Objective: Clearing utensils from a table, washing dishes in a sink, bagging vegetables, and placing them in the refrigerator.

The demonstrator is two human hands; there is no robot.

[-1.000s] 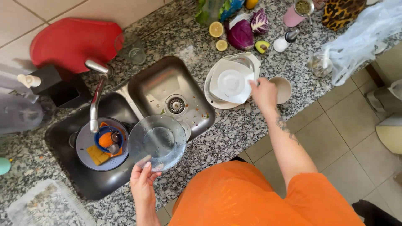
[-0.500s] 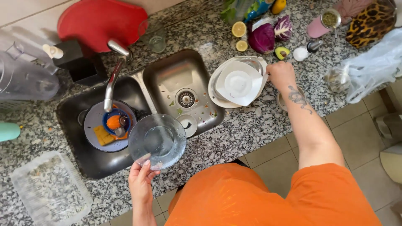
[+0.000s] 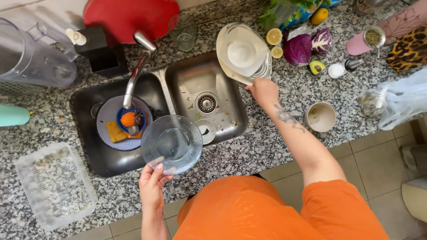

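Left hand (image 3: 152, 181) pinches round clear glass bowl (image 3: 172, 144); right hand (image 3: 263, 91), arm outstretched, grips tilted white plates (image 3: 242, 53).

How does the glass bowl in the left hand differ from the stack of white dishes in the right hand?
The glass bowl is clear, so the sink shows through it; the stack of white dishes is opaque. The bowl is a single piece, while the stack is several pieces together. The left hand holds the bowl over the sink's front edge; the right hand holds the stack tilted at the sink's far corner. Both are round and gripped at the rim.
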